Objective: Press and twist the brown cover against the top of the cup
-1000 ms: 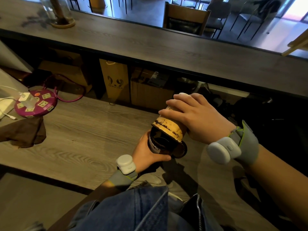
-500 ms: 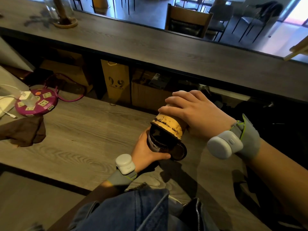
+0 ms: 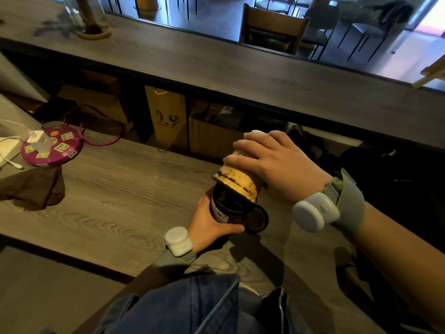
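Head view: left hand [image 3: 209,222] grips dark cup [image 3: 228,208] low over the counter [image 3: 115,189]. Right hand [image 3: 274,165], fingers curled round yellow cup [image 3: 237,180], tips it onto the dark rim. Likely mid-pour; next needs steady tilt.

We see a grey wood-grain lower counter [image 3: 115,196] bearing 1 round purple power strip [image 3: 51,148] and 1 crumpled brown cloth [image 3: 33,189].

"9.9" on paper bag [image 3: 166,119], smaller print unclear
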